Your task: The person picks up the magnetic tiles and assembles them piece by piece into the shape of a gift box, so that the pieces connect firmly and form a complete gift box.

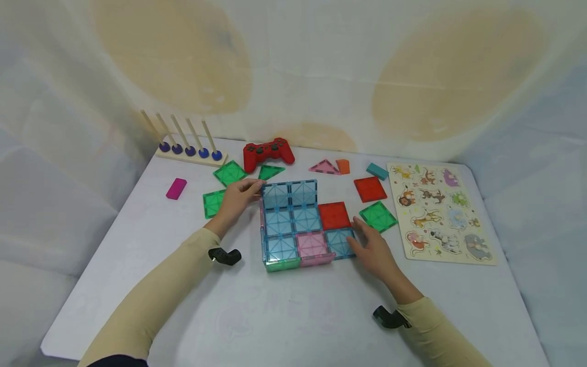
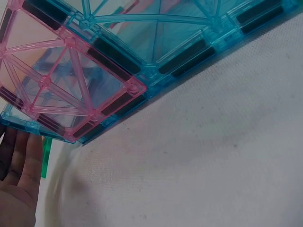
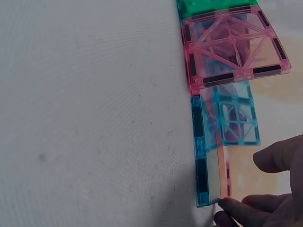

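A low box of magnetic tiles (image 1: 302, 221) sits mid-table, mostly blue on top, with a pink tile (image 1: 312, 243), a red tile (image 1: 334, 215), and green and pink front walls. My left hand (image 1: 252, 188) rests its fingers against the back-left corner of the box. In the left wrist view its fingers (image 2: 19, 175) lie straight beside the blue and pink tiles (image 2: 71, 80). My right hand (image 1: 359, 232) lies low on the table, fingertips touching the right edge of the front-right blue tile (image 1: 340, 242). In the right wrist view the hand (image 3: 239, 185) has its thumb at that blue tile's corner (image 3: 203, 179).
Loose tiles lie around: green squares (image 1: 229, 172) (image 1: 214, 203) (image 1: 378, 216), a green triangle (image 1: 270, 171), a red square (image 1: 369, 188) and a pink triangle (image 1: 323, 166). Also a red game controller (image 1: 267, 152), peg rack (image 1: 190, 150), magenta block (image 1: 176, 188) and animal puzzle board (image 1: 440, 211).
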A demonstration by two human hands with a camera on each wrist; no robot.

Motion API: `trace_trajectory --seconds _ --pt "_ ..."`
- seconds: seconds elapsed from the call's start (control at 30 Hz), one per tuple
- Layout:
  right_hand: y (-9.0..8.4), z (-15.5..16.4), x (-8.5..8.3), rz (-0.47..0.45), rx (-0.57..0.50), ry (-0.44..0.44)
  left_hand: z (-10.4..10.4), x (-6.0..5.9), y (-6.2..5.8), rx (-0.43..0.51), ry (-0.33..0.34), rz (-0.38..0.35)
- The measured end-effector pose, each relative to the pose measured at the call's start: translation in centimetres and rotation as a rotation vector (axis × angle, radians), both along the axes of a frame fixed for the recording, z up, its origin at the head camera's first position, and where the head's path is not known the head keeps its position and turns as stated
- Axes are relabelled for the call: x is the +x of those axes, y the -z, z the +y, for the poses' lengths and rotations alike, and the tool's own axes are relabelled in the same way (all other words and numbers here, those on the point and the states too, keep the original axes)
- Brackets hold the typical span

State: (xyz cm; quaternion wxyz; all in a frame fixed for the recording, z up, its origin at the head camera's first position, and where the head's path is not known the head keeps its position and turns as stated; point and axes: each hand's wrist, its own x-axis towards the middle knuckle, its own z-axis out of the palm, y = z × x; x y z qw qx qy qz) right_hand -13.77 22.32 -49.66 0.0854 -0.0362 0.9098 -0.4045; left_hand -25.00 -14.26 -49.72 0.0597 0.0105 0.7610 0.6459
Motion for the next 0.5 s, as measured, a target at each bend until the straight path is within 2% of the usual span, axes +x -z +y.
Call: trace_trajectory --seconds 0.23,0.5 --pt "-0.01 -0.11 -0.30 0.017 -0.009 -0.008 -0.12 0.02 -0.17 0.095 0.036 -0.049" --pt "-0.35 -0.43 -0.65 -0.013 -0.039 0.003 -0.16 0.21 -0.46 0.072 0.055 -0.109"
